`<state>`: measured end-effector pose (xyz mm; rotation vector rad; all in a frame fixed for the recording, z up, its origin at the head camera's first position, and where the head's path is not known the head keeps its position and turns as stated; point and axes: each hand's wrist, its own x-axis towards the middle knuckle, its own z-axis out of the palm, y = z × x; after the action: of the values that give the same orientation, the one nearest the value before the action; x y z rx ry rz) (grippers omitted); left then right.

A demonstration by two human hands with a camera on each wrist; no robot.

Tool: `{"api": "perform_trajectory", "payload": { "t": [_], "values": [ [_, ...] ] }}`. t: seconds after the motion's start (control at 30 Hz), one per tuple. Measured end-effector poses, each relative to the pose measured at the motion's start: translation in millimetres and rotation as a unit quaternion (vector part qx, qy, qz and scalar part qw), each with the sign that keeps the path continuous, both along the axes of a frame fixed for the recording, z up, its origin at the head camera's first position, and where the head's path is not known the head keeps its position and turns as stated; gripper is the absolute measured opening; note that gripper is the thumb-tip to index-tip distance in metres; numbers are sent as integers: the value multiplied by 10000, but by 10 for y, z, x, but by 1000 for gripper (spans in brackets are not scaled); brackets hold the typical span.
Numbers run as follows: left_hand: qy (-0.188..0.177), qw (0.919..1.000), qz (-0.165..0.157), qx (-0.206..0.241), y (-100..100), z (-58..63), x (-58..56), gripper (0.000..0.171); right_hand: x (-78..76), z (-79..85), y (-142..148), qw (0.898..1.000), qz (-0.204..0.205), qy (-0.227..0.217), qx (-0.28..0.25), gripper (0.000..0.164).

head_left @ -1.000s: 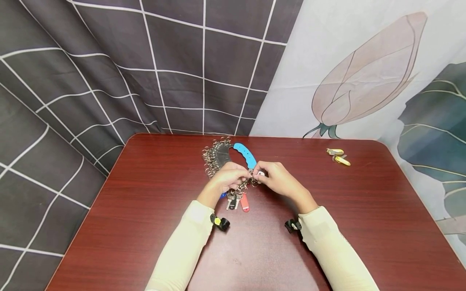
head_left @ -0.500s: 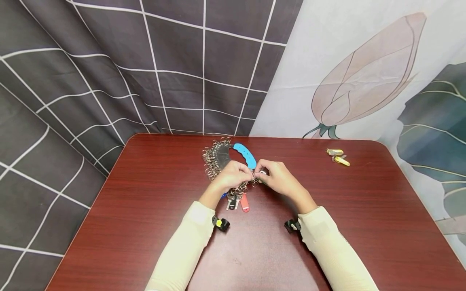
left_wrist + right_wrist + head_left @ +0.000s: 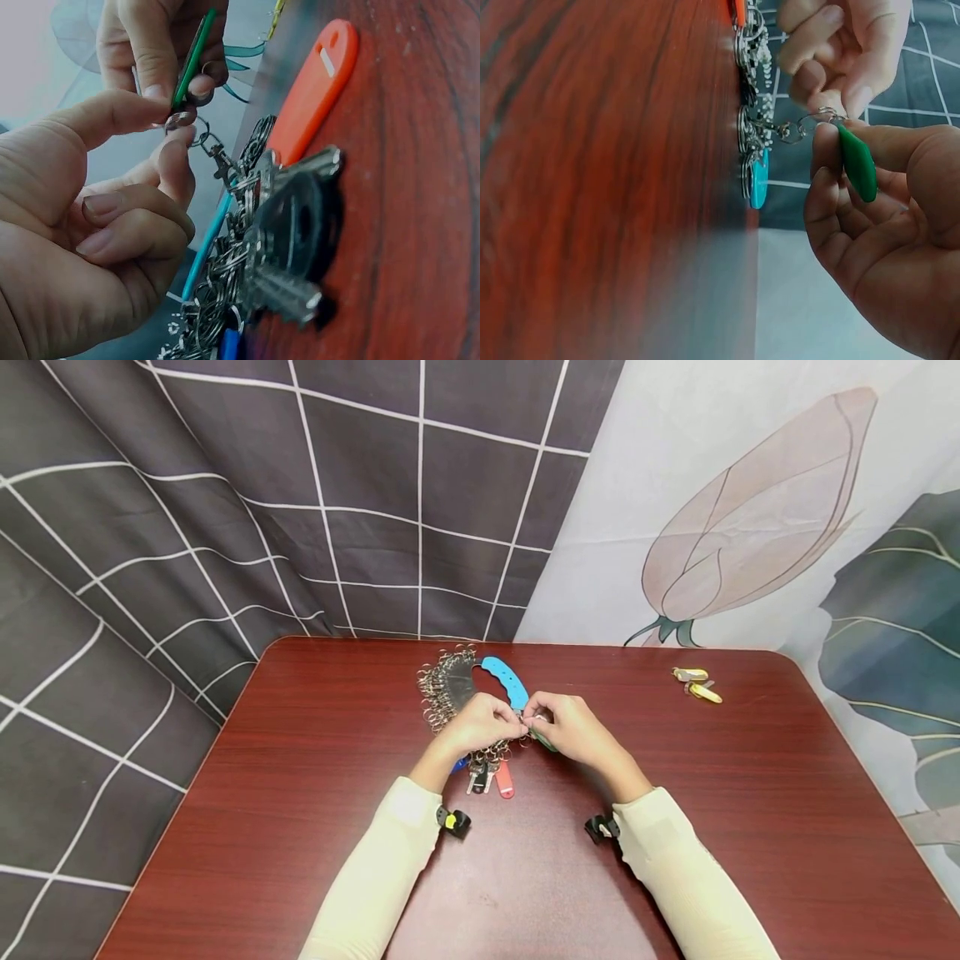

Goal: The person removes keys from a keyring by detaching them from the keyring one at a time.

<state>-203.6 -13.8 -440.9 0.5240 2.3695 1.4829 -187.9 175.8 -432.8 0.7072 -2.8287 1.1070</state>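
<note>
While fingers [image 3: 889, 146] pinch, more green tag [image 3: 860, 165] showing

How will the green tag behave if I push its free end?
The green tag looks smooth and hard, so probably stiff, perhaps slippery. Its slim body suggests little weight. Pinched near one end by the right hand, it may pivot.

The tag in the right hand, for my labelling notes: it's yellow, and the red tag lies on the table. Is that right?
No: the right wrist view shows the tag in the right hand is green, not yellow; the red tag lies on the table.
</note>
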Motion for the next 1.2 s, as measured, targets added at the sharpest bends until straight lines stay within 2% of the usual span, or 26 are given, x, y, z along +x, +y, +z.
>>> {"api": "perform_trajectory", "payload": {
  "t": [0.17, 0.4, 0.67, 0.77, 0.9, 1.2],
  "values": [
    [177, 9998, -26, -102, 24, -13, 1, 10, 3, 2, -1, 10000, 21, 16, 28, 5],
    [510, 9984, -87, 210, 18, -20, -8, 5, 0, 6, 3, 10000, -2, 36, 1, 5],
    [936, 9927, -300, -693, 5, 33, 12, 8, 3, -12, 7, 9999, -133, -8, 27, 6],
    [895, 9925, -195, -804, 9, 29, 11, 11, 1, -15, 2, 9999, -131, -18, 4, 6],
    [699, 9954, -53, -659, 7, 13, 2, 14, 0, -13, -9, 10000, -93, -20, -12, 5],
    [664, 9971, -114, -344, 4, 3, 5, 4, 6, -15, -6, 9998, -212, -2, 37, 6]
  ]
}}
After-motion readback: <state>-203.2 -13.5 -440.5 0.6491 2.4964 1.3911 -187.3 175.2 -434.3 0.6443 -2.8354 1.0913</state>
